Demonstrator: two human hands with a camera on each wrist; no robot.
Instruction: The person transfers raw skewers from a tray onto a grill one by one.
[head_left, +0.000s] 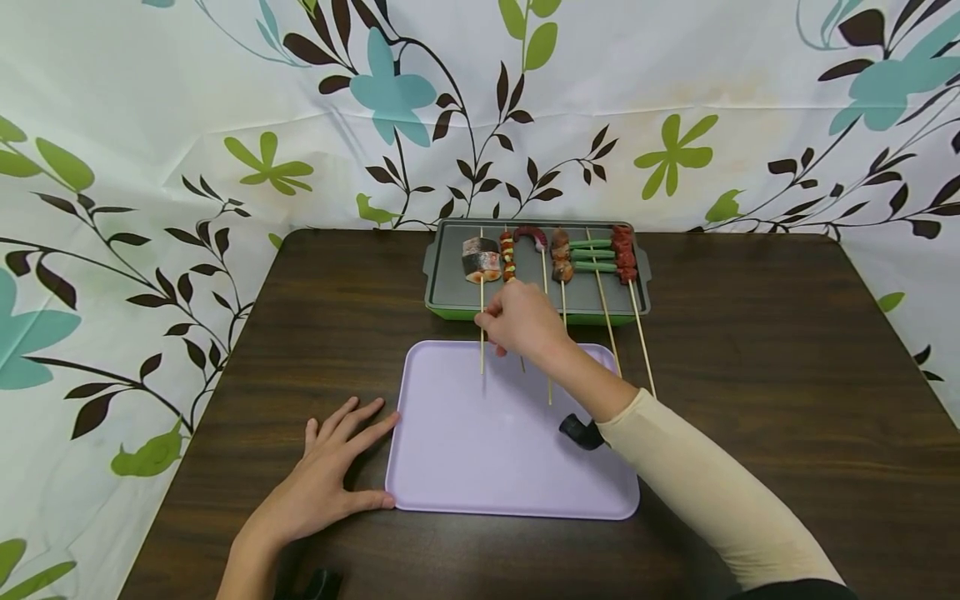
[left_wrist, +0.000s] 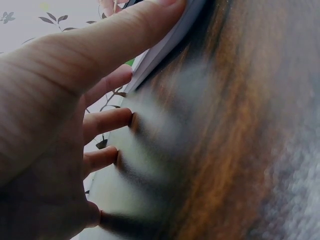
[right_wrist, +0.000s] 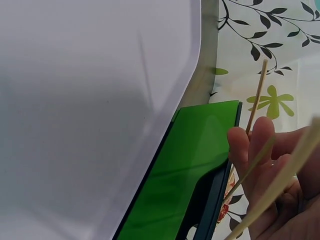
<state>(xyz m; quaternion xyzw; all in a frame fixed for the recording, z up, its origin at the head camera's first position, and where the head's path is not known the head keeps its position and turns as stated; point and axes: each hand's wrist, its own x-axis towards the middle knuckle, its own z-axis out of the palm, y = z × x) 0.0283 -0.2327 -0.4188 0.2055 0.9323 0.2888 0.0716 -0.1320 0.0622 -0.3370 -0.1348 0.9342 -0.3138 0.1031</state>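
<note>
My right hand (head_left: 525,321) reaches over the front of the grill pan (head_left: 448,279) and pinches the wooden stick (right_wrist: 257,95) of the leftmost skewer, a fish skewer (head_left: 480,257) with silvery-black skin. Its food end lies on the pan, while the stick's lower end hangs over the lilac tray (head_left: 487,450). Just right of it lie a red-and-yellow skewer (head_left: 507,254) and a curled tentacle skewer (head_left: 534,235). With fingers spread, my left hand (head_left: 315,475) rests on the table, its thumb and index fingertips at the tray's left edge.
Farther right on the pan are a browned meat skewer (head_left: 560,254), green vegetable pieces (head_left: 592,255) on a stick and a red meat skewer (head_left: 624,254). Their sticks jut out toward the tray. Patterned cloth (head_left: 285,108) hangs behind the dark wooden table (head_left: 750,350).
</note>
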